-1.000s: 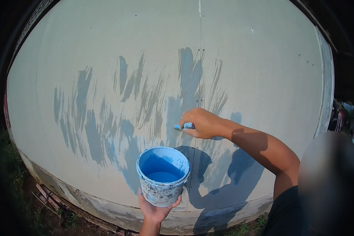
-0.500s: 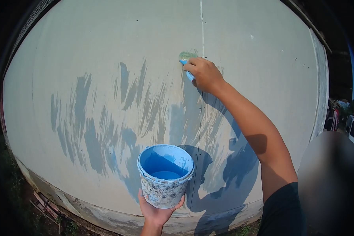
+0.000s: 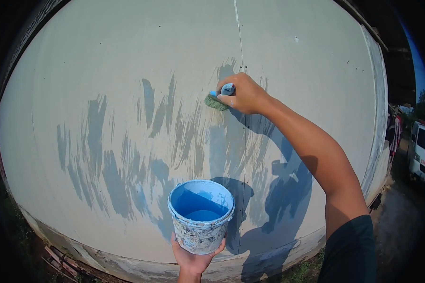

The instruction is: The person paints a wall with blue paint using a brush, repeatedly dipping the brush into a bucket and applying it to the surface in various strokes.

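Note:
My right hand (image 3: 239, 93) grips the blue handle of a paintbrush (image 3: 216, 103), whose greenish bristles point down at the wall and seem to touch it. Streaky grey-blue strokes cover the middle of the pale wall (image 3: 123, 47). Below, my left hand (image 3: 193, 258) cups the underside of a paint-spattered bucket (image 3: 200, 236), fingers wrapped up its sides. Blue liquid paint (image 3: 204, 215) lies inside the bucket, which is held upright just in front of the wall. Part of the left fingers is hidden behind the bucket.
A vertical seam (image 3: 241, 42) with small dark dots runs down the wall. My shadow falls across its lower right. Pieces of wood (image 3: 61, 262) lie on the ground at the lower left. A white vehicle (image 3: 418, 148) stands off to the right.
The brush has come down the wall, its bristles turning from upward to downward and leaving a grey-blue mark above. The view has shifted slightly; the bucket stays in my left hand.

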`<state>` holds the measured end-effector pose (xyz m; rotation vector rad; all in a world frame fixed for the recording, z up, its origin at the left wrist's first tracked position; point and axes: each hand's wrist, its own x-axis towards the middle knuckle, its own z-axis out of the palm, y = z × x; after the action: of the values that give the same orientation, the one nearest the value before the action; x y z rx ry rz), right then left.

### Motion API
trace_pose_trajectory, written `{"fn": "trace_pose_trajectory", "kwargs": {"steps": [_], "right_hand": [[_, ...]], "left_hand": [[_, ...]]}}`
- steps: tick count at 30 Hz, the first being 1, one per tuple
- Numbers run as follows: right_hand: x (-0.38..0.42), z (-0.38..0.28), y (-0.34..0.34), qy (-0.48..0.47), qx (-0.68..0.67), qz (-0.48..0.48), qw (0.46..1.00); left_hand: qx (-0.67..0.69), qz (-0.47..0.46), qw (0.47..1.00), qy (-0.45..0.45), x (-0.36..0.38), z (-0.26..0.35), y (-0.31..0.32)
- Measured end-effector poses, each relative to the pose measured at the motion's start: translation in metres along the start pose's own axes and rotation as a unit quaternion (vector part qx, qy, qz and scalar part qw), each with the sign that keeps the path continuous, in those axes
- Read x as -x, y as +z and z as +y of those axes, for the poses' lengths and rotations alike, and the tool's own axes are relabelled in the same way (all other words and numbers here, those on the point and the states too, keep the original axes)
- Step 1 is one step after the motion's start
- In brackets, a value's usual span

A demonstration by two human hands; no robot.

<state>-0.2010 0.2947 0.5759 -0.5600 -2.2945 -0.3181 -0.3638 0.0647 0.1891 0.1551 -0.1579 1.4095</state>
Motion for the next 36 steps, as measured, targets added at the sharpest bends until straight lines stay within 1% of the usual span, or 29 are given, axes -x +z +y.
{"fn": "trace_pose_trajectory", "kwargs": {"steps": [1, 2, 3, 4, 6, 7, 9, 11, 12, 13, 14, 15, 16, 17, 19, 20, 22, 24, 25, 27, 29, 31, 33, 34, 36], "right_hand": [[-0.012, 0.007, -0.006, 0.001, 0.001, -0.002, 1.0], [-0.024, 0.015, -0.01, -0.046, 0.111, 0.079, 0.99], [-0.03, 0.018, -0.01, -0.094, 0.218, 0.157, 0.959], [-0.031, 0.02, -0.004, -0.095, 0.22, 0.155, 0.958], [-0.035, 0.025, 0.01, -0.079, 0.265, 0.177, 0.945], [-0.033, 0.018, 0.02, -0.078, 0.266, 0.177, 0.944], [-0.021, -0.004, 0.057, -0.097, 0.278, 0.144, 0.945], [-0.011, -0.033, 0.084, -0.136, 0.182, 0.122, 0.966], [-0.005, -0.052, 0.092, -0.123, 0.091, 0.077, 0.985], [-0.002, -0.069, 0.096, -0.111, -0.001, 0.031, 0.993], [-0.001, -0.081, 0.101, -0.109, -0.001, 0.032, 0.994], [0.0, -0.089, 0.104, -0.049, -0.1, -0.014, 0.994], [0.001, -0.092, 0.107, 0.014, -0.199, -0.061, 0.978], [0.0, -0.089, 0.108, 0.018, -0.202, -0.061, 0.977], [-0.015, -0.075, 0.099, 0.006, -0.15, -0.019, 0.989], [-0.023, -0.069, 0.092, -0.021, -0.127, -0.003, 0.992], [-0.045, -0.069, 0.063, 0.005, -0.056, -0.004, 0.998], [-0.068, -0.057, 0.053, -0.054, 0.067, 0.108, 0.99], [-0.076, -0.051, 0.05, -0.053, 0.064, 0.106, 0.991], [-0.083, -0.042, 0.043, -0.11, 0.219, 0.21, 0.946], [-0.069, -0.04, 0.055, -0.127, 0.24, 0.203, 0.941], [-0.042, -0.05, 0.081, -0.174, 0.263, 0.105, 0.943], [-0.006, -0.062, 0.111, -0.218, 0.248, 0.065, 0.942], [0.009, -0.071, 0.116, -0.221, 0.247, 0.064, 0.941], [0.034, -0.084, 0.118, -0.187, 0.137, -0.024, 0.973]], "left_hand": [[-0.012, 0.001, 1.0, -0.001, -0.001, 0.003, -0.001], [-0.023, 0.003, 1.0, -0.001, 0.0, 0.004, -0.003], [-0.02, 0.004, 1.0, -0.002, 0.002, 0.005, -0.006], [-0.029, 0.007, 1.0, 0.004, 0.003, 0.005, -0.008], [-0.039, 0.008, 0.999, 0.008, 0.004, 0.007, -0.009], [-0.015, -0.003, 1.0, 0.001, 0.007, 0.007, -0.01], [0.004, -0.012, 1.0, -0.008, 0.011, 0.012, -0.017], [-0.01, 0.01, 1.0, -0.004, 0.014, 0.017, -0.027], [-0.013, 0.01, 1.0, -0.005, 0.014, 0.019, -0.026], [-0.007, 0.004, 1.0, -0.009, 0.015, 0.019, -0.024], [0.0, 0.001, 1.0, -0.013, 0.016, 0.02, -0.023], [0.0, 0.004, 1.0, -0.013, 0.015, 0.02, -0.022], [-0.003, 0.014, 1.0, -0.02, 0.014, 0.021, -0.021], [-0.007, 0.024, 0.999, -0.026, 0.014, 0.022, -0.022], [-0.017, 0.018, 0.999, -0.031, 0.012, 0.025, -0.024], [-0.023, 0.009, 0.999, -0.033, 0.01, 0.026, -0.025], [-0.021, 0.007, 0.999, -0.036, 0.008, 0.028, -0.025], [-0.018, 0.014, 0.999, -0.04, 0.013, 0.027, -0.027], [-0.035, 0.015, 0.999, -0.03, 0.013, 0.025, -0.027], [-0.054, 0.016, 0.998, -0.018, 0.016, 0.027, -0.029], [-0.031, 0.017, 0.999, -0.024, 0.021, 0.029, -0.032], [-0.035, 0.011, 0.999, -0.015, 0.027, 0.034, -0.038], [-0.037, 0.007, 0.999, -0.006, 0.03, 0.038, -0.041], [-0.033, 0.007, 0.999, 0.003, 0.032, 0.039, -0.042], [-0.023, 0.017, 1.0, 0.013, 0.038, 0.038, -0.046]]}}
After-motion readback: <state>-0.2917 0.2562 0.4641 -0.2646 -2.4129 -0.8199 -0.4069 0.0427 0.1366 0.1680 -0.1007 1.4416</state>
